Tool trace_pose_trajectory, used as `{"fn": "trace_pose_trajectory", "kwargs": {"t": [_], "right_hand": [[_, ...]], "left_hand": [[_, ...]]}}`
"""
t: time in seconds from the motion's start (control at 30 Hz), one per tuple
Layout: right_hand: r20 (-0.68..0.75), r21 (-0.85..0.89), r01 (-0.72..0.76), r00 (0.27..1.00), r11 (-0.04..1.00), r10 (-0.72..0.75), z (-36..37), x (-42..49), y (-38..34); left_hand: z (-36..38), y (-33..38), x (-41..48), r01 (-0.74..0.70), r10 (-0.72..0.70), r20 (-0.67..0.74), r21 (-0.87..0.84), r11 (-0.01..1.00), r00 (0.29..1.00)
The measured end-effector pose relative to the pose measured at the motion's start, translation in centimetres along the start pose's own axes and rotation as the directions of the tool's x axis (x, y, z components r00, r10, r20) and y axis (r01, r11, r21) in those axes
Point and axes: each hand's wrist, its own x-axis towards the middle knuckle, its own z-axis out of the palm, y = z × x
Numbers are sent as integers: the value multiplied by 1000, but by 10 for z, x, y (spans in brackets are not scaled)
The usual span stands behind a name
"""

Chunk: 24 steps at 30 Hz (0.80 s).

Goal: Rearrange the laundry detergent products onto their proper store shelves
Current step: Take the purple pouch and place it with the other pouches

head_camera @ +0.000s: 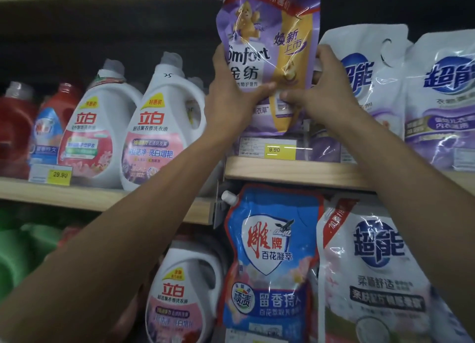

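Reaching up with both bare forearms from the lower corners, meeting at one bag. Grips a purple pouch (272, 34) with the left hand (231, 98) on its left edge, thumb laid across the front, fingers hidden behind. Pinches the same pouch with the right hand (326, 90) on its right edge, thumb on the front low down, fingers curled round the side. Thumb tips nearly meeting on the lower half. Holds it upright, spout at the top left corner, teddy bear print facing out. Cannot tell whether its bottom rests on anything.

Just under the grip: a yellow price tag (274, 150) reading 9.90, fixed above the wooden shelf edge (295, 171). Just right of the grip, partly behind the right hand: a near white pouch (365, 77) with blue lettering, then a far white pouch (444, 98) beside it, both standing on that shelf.

Left of the grip, on a slightly lower board: white jugs (164, 126) side by side, then red jugs (15, 126) further left, with a second price tag (59, 175) reading 29.90 in front.

Below the grip, under the shelf: a blue pouch (270, 260), a lower white pouch (372, 278) to its right, a lower jug (182, 296) to its left. Far down-left: something green, too blurred to name.
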Motion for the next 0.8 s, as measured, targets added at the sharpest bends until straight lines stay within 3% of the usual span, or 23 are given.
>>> {"fn": "trace_pose_trajectory", "kwargs": {"t": [0.33,0.8], "right_hand": [[24,-14,-2,1000,1000,3,1,-1,2],[197,-49,-229,952,972,234,2,-20,-5]], "left_hand": [[1,-4,-5,-5,5,-9,-11,1000,1000],[-7,-23,-19,145,-149,75,60,988,986]]}}
